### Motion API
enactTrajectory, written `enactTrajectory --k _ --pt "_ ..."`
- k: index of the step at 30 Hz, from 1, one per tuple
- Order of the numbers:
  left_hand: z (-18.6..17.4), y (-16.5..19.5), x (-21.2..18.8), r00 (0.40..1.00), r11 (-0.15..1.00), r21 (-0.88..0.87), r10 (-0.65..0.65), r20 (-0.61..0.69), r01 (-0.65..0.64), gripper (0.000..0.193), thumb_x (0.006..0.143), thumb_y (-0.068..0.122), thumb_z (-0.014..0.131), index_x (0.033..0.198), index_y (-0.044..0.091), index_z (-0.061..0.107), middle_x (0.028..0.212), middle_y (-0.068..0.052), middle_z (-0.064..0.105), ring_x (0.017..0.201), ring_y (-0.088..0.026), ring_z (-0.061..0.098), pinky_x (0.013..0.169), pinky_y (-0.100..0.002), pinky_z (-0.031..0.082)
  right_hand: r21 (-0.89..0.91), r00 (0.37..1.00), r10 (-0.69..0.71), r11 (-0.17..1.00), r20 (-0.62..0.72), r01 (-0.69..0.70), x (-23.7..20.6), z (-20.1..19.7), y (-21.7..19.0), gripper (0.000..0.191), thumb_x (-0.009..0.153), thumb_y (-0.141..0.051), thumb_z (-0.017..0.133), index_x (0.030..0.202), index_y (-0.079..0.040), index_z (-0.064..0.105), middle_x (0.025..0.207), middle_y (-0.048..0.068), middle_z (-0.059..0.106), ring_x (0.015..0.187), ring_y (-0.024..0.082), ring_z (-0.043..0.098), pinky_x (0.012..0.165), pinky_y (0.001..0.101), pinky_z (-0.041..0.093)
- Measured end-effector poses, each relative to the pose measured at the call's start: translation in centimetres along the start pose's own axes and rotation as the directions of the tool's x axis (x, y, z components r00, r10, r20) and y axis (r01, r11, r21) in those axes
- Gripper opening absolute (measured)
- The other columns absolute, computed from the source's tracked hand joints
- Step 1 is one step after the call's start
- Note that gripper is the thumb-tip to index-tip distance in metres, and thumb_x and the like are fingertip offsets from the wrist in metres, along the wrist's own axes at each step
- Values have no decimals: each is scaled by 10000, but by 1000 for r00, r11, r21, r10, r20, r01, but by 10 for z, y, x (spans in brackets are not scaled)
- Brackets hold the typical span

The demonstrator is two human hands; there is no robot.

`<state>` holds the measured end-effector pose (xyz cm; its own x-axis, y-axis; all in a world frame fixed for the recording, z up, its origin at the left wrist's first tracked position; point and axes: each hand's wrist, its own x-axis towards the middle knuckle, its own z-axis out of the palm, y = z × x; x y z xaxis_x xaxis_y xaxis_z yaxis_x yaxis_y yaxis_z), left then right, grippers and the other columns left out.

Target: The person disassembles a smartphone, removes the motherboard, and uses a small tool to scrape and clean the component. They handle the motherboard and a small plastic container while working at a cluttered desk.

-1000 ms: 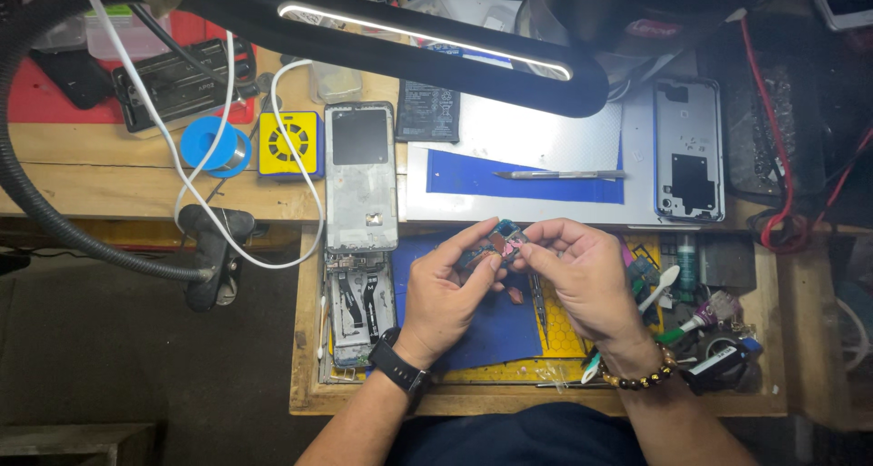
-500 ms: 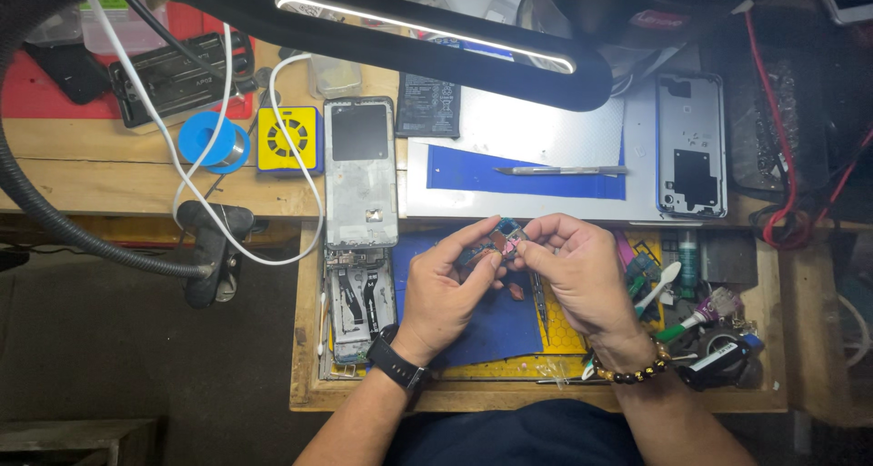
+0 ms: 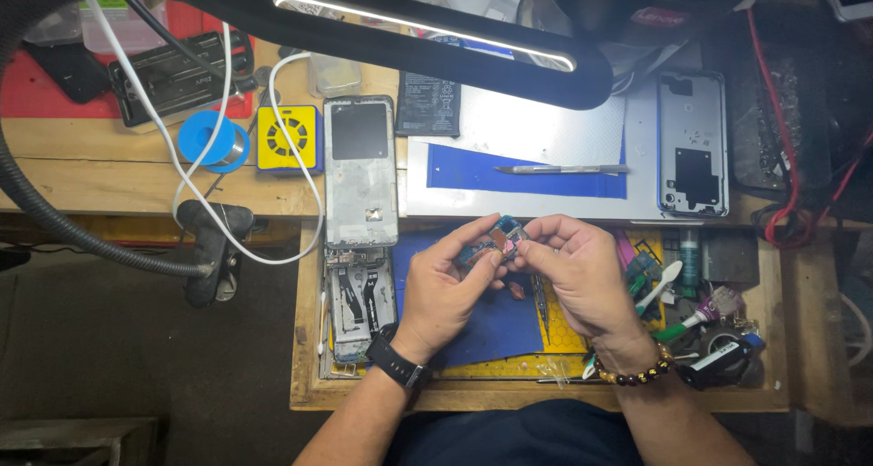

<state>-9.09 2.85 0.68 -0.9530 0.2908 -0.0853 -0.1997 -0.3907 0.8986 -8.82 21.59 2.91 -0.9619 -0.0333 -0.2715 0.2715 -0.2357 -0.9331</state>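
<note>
Both hands meet over the blue work mat (image 3: pixel 491 316) in the wooden drawer — the left hand (image 3: pixel 446 289) and right hand (image 3: pixel 582 275) pinch a small blue-and-copper circuit board (image 3: pixel 496 243) between thumbs and fingertips; an opened grey phone frame (image 3: pixel 361 239) lies just left — a slim metal tool (image 3: pixel 562 169) rests above

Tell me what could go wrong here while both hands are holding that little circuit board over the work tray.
The small circuit board is pinched only at fingertips between the left hand and right hand; a slip could drop it among the cluttered tools in the tray. Squeezing might also flex or crack it. The opened phone frame overhangs the bench edge beside the left wrist, so an elbow nudge could shift it.
</note>
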Motion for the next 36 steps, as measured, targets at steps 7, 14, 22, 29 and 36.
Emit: enactTrajectory --k 7,14,22,29,36 --pt "0 2 -1 1000 1000 14 -1 0 1 434 983 20 643 1414 18 598 1148 -85 700 940 -122 724 778 -243 630 33 999 26 999 -20 -26 -1 6 -1 128 927 18 666 1042 62 631 876 113 710 746 153 707 571 307 590" --pt "3 4 -4 999 995 96 40 -12 -39 421 975 16 654 1395 18 609 1133 -76 716 926 -117 724 773 -248 640 61 997 46 997 -59 -43 -2 10 1 141 944 -12 674 1054 60 621 869 123 706 727 168 710 562 302 580" --pt "3 4 0 999 1000 7 16 -33 -16 451 974 0 643 1422 14 589 1113 -72 698 926 -122 710 780 -261 638 69 999 46 997 -29 -44 -1 11 -1 181 919 3 677 1082 59 624 904 125 722 756 161 719 596 279 582" --pt "3 3 -1 999 998 36 46 -22 -45 439 986 -4 633 1422 2 591 1096 -81 698 936 -126 714 807 -268 641 48 1000 18 999 -20 -17 -3 11 -2 200 915 23 690 1095 71 616 916 124 712 773 164 716 646 280 599" --pt "4 5 -2 998 995 73 64 -25 -62 428 985 1 635 1412 11 601 1118 -85 707 942 -121 720 822 -271 644 51 998 50 998 -37 -48 -3 13 -3 182 915 13 684 1078 54 614 901 118 710 754 161 710 572 297 586"
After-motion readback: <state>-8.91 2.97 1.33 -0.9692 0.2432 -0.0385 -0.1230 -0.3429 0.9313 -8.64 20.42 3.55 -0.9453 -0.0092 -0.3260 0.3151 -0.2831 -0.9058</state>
